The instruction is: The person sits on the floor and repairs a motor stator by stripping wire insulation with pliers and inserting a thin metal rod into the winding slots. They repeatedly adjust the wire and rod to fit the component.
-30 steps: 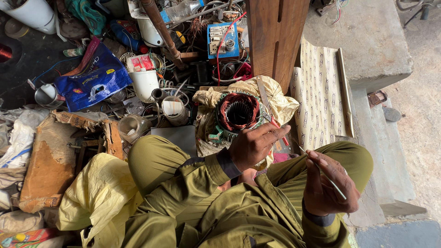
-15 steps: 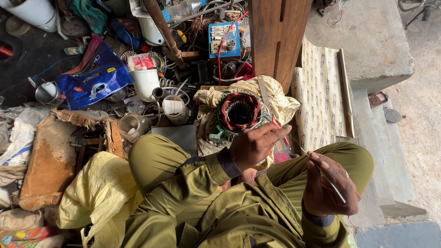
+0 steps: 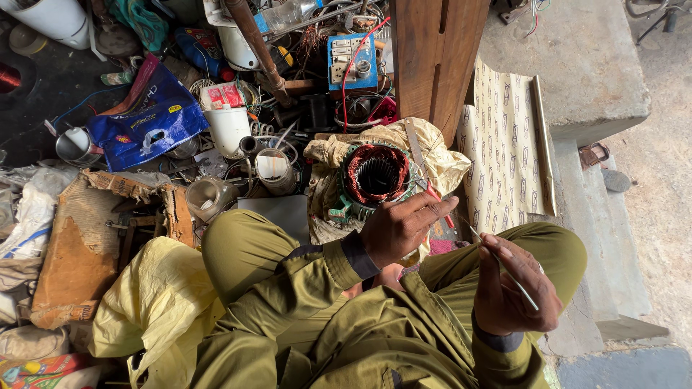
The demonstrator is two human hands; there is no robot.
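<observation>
Now I log the left hand (image 3: 400,229) pinched on fine wire, drawn nearer the right hand (image 3: 513,289), which grips a thin pale sleeve (image 3: 504,268), copper-wound round stator (image 3: 375,176) just beyond on yellow cloth (image 3: 447,162).

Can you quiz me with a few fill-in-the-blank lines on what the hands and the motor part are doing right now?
1. The right hand holds a thin ____ tube.
2. The left hand hovers in front of the stator, whose windings are ____ coloured.
3. The stator rests on a crumpled ____ cloth.
4. The person's trousers are ____ green.

Missing words: white; copper; yellow; olive
</observation>
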